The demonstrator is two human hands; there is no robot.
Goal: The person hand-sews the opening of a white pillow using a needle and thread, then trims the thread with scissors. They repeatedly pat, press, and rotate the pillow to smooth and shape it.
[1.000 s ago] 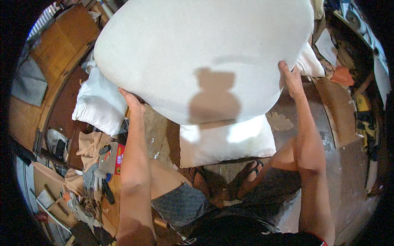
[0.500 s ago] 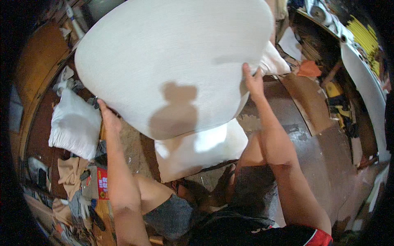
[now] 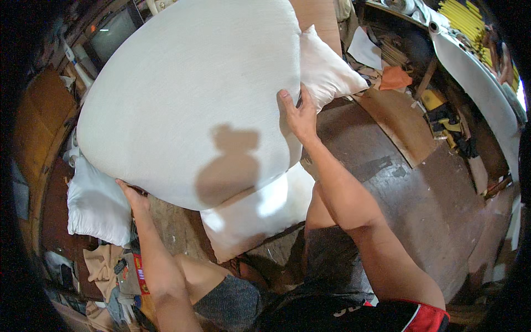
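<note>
A large white fabric-covered padded panel (image 3: 182, 83) with a rounded outline fills the upper middle, tilted, a dark shadow across its lower face. My left hand (image 3: 135, 200) is closed on its lower left edge, the fingers partly hidden beneath. At the right edge, my right hand (image 3: 301, 117) grips with the thumb on the face and the other fingers around the side. Below the panel lies a white pillow (image 3: 271, 216), partly covered by it, in front of my knees. Another pale pillow (image 3: 329, 72) shows behind the right edge, close to my right hand.
A white pillow (image 3: 97, 207) rests at the left, beside my left hand. Cloth scraps (image 3: 105, 265) lie at the lower left. To the right are a brown board (image 3: 395, 124), an orange cloth (image 3: 395, 78), a long white roll (image 3: 470, 77) and yellow rods (image 3: 464, 22).
The panel has shifted left and turned somewhat in my hands, uncovering more of the pale pillow at the right. Both hands moved with it and kept their grip. The view has turned slightly.
</note>
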